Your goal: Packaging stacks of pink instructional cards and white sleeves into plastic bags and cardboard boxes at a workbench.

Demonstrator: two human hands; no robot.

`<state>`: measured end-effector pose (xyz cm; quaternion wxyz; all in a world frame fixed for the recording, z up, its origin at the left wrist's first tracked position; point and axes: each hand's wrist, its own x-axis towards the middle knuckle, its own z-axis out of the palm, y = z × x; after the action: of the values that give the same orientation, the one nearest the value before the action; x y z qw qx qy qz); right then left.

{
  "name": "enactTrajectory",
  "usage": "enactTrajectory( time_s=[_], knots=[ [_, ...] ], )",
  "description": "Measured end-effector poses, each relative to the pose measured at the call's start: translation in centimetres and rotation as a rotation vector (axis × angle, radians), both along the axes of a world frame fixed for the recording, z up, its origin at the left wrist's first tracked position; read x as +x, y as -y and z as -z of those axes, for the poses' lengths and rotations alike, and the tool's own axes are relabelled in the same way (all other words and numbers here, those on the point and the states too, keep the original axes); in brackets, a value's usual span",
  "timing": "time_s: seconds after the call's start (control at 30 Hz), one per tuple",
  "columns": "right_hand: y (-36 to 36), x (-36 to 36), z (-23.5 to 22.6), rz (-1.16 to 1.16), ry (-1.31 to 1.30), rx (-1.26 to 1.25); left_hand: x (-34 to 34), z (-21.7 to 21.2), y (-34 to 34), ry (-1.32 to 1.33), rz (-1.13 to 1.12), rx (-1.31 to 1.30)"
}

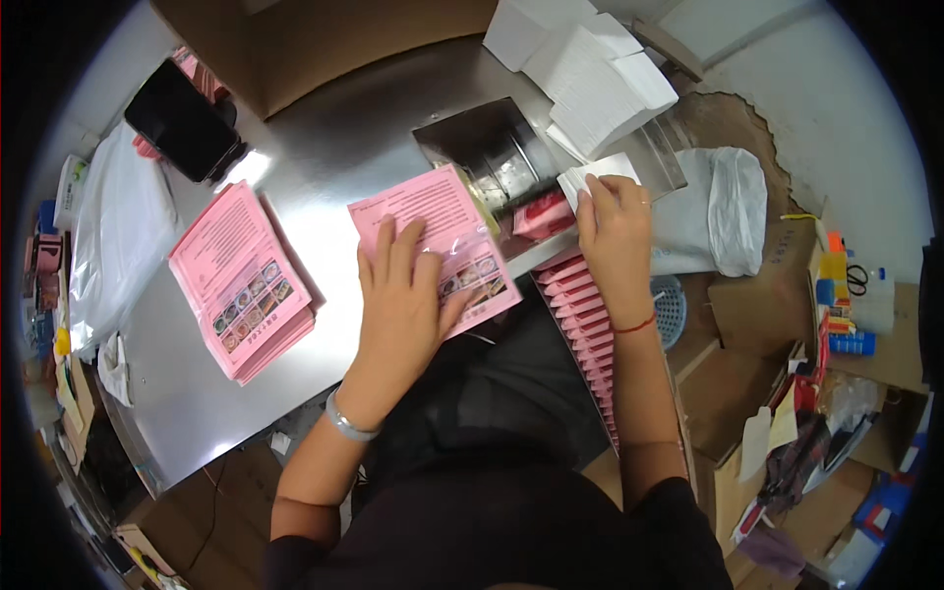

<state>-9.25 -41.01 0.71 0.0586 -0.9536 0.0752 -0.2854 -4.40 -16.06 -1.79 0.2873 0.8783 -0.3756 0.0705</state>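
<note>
My left hand (401,300) rests with its fingers spread over a flat pink printed pouch (423,206), which has small food pictures at its lower end. The pouch lies near the table's front edge. On the right, the fingertips of my right hand (618,231) close on a small white paper slip (612,169). Just left of that hand a red and pink packet (541,214) lies beside a square metal recess (492,147). A tight row of filled pink packets (580,329) stands in a box below my right wrist.
A stack of pink pouches (241,280) lies at the left of the steel table (334,147). Behind it stands a black phone (182,120). White paper stacks (610,88) sit at the back right, near a white plastic bag (733,211). A cardboard box (334,49) stands behind.
</note>
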Motion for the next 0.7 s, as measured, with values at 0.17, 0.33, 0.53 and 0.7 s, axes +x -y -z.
enactTrajectory(
  time_s=[0.17, 0.33, 0.53, 0.7],
  knots=[
    [0.7, 0.0, 0.3, 0.037, 0.084, 0.04, -0.9, -1.4, 0.5, 0.035, -0.094, 0.066],
    [1.7, -0.9, -0.6, -0.035, 0.125, 0.082, -1.4, -1.1, -0.3, -0.112, 0.073, -0.049],
    [-10.7, -3.0, -0.4, -0.766, -0.112, 0.155, 0.6, -1.8, -3.1, -0.011, -0.009, 0.185],
    [-10.2, 2.7, 0.5, -0.528, -0.196, 0.143, -0.1, -2.1, -2.3, -0.04, -0.069, 0.043]
  ],
)
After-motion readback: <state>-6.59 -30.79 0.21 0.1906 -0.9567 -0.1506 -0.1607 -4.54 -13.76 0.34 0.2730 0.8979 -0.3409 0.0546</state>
